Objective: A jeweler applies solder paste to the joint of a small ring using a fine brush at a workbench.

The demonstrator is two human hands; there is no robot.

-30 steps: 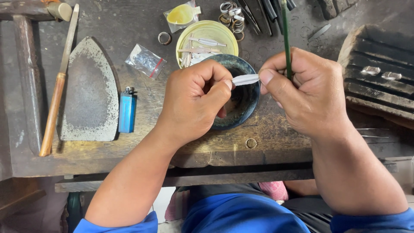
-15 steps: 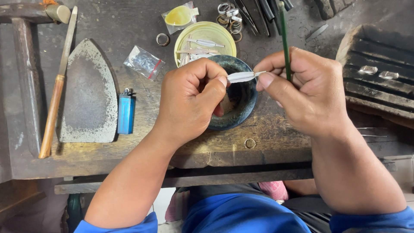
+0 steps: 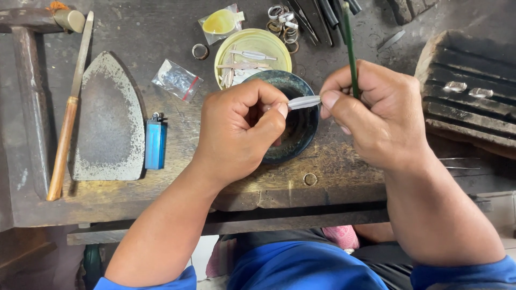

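My left hand [image 3: 239, 134] and my right hand [image 3: 376, 115] meet over a dark round bowl [image 3: 301, 129] on a worn wooden bench. Between the fingertips of both hands lies a small flat silvery metal strip [image 3: 303, 102], held level. My right hand also grips a thin green rod [image 3: 350, 51] that stands up past the fingers. Just behind the bowl sits a yellow dish [image 3: 252, 53] with several thin silvery pieces in it.
A flat iron-shaped metal plate [image 3: 107, 118], a blue lighter [image 3: 156, 145] and a wooden-handled file [image 3: 67, 126] lie at the left. A small clear bag [image 3: 176, 80], loose rings [image 3: 284, 24] and dark tools are at the back. A grooved block [image 3: 467, 107] stands at the right.
Both hands have lifted slightly away from me with the strip still between them. Nothing else on the bench has moved.
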